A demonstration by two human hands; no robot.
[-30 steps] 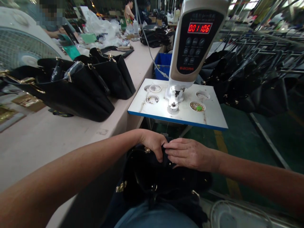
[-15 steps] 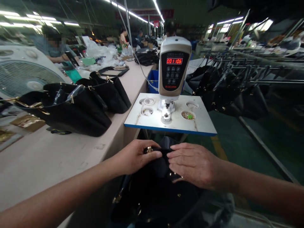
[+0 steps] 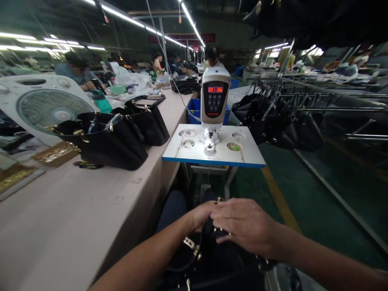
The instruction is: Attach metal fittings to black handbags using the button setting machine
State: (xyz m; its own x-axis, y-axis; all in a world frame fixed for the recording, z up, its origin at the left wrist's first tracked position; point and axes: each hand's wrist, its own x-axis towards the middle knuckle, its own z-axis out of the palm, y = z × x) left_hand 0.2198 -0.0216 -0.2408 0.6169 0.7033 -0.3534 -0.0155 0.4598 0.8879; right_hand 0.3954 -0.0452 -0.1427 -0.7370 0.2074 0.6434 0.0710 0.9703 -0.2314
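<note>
L hand (image 3: 202, 214) slid behind R hand (image 3: 247, 224), R's clamped on blk bag (image 3: 222, 260), L grip unclear, display (image 3: 215, 89) 001106.

Own body: two bare forearms, the left forearm (image 3: 154, 256) and the right forearm (image 3: 315, 252), each wide toward the picture's edge and tapering to the wrist. Bare left hand (image 3: 202, 213), its fingers mostly hidden; skin creases at the left wrist. Bare right hand (image 3: 245, 222): broad back, long fingers, surface smooth and plain. Legwear: trousers (image 3: 173, 210), dark navy, matte cloth, rounded over the knee. Finer weave too dim to read.
</note>
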